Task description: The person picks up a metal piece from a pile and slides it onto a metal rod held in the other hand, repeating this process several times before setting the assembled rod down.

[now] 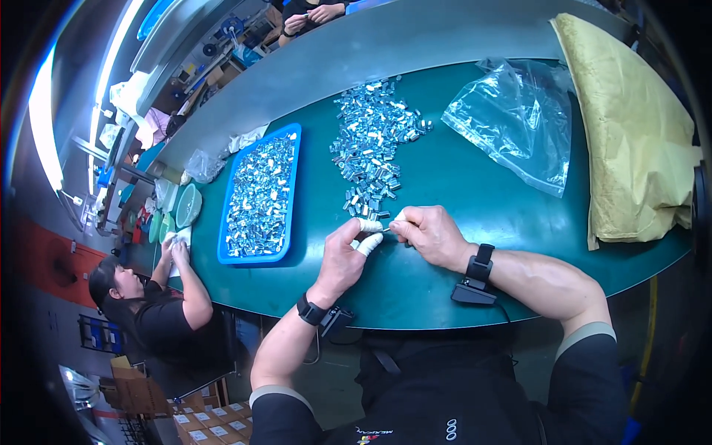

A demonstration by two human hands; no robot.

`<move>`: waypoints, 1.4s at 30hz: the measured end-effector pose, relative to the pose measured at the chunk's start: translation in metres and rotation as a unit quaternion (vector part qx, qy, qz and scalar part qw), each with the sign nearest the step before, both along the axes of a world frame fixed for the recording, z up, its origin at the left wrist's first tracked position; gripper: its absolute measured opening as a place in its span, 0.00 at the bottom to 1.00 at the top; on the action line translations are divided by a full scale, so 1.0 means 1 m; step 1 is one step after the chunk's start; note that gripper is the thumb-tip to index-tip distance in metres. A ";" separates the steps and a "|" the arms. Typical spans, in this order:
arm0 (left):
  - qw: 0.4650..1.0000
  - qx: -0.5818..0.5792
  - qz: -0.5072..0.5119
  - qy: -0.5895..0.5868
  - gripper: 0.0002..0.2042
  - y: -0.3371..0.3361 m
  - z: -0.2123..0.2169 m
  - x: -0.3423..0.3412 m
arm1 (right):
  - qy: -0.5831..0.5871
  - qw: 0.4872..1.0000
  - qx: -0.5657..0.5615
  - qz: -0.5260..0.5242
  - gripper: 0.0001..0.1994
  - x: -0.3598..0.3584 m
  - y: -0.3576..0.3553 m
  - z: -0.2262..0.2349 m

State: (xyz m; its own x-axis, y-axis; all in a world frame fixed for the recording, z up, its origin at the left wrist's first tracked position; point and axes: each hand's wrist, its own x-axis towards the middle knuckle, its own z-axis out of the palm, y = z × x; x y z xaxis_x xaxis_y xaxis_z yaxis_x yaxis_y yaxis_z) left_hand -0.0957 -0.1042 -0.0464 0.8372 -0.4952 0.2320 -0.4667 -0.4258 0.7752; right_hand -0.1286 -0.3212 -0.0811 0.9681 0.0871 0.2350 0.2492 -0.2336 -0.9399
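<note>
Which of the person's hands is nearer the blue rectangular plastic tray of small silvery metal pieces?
Left. The left hand is right of the tray, near its lower right corner but not touching; the right hand is farther right.

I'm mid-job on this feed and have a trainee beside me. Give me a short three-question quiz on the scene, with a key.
1. True or false: the clear plastic bag lies between the loose pile of metal pieces and the yellow sack.
2. What does the left hand wear? A) a red glove B) white finger covers C) a blue glove
3. Fill in the colour: the tray full of metal pieces is ____.

Key: 1 true; 2 B; 3 blue.
</note>
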 end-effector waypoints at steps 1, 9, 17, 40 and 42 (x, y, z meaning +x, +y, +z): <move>1.000 -0.001 0.009 0.010 0.08 0.002 0.000 0.003 | 0.000 1.000 0.005 -0.002 0.15 0.000 0.000 -0.002; 0.998 0.067 0.014 -0.015 0.08 0.012 0.019 0.022 | -0.011 0.998 0.057 -0.018 0.13 0.006 -0.001 -0.004; 0.973 0.125 0.144 -0.130 0.08 0.087 0.030 0.098 | 0.044 0.992 0.115 -0.031 0.13 0.008 0.002 -0.004; 0.975 0.206 0.070 -0.040 0.14 0.043 0.009 0.038 | 0.075 0.997 0.027 0.014 0.11 0.009 -0.007 0.000; 0.984 0.094 0.108 0.110 0.11 0.036 0.008 0.036 | 0.075 0.997 0.025 0.017 0.11 0.008 -0.006 -0.001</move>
State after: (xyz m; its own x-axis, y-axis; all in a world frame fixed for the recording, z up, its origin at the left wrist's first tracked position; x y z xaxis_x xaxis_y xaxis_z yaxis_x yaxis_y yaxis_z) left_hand -0.0599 -0.0682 -0.0384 0.9473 -0.3171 -0.0459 -0.1790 -0.6426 0.7450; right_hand -0.1202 -0.3269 -0.0818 0.9894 0.1122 0.0919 0.1111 -0.1789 -0.9776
